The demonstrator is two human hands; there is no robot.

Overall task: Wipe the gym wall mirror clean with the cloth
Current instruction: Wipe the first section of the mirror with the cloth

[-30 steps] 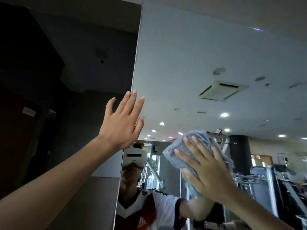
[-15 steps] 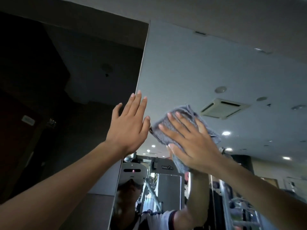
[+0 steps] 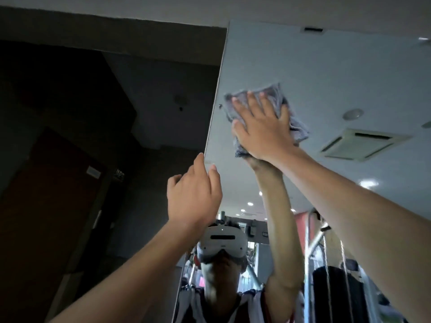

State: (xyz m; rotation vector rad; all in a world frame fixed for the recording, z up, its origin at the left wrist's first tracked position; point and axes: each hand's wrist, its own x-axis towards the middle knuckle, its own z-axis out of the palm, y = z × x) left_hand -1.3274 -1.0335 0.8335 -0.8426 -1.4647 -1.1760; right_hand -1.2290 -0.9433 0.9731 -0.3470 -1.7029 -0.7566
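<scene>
The wall mirror [image 3: 331, 73] fills the right side of the view, its left edge running down from the ceiling. A grey cloth [image 3: 296, 129] lies flat on the glass near the mirror's upper left corner. My right hand [image 3: 263, 127] presses the cloth against the mirror with straight, spread fingers. My left hand [image 3: 193, 197] is raised lower down at the mirror's left edge, fingers loosely bent, holding nothing; its fingertips sit at the edge.
A dark wall [image 3: 140, 113] and a brown door [image 3: 46, 217] lie left of the mirror. The glass reflects a person's raised arm, gym machines [image 3: 331, 276], ceiling lights and an air vent [image 3: 359, 144].
My right hand has slid the cloth up the mirror toward its upper left corner. My left hand has dropped relative to the right and its fingers have relaxed from flat to bent.
</scene>
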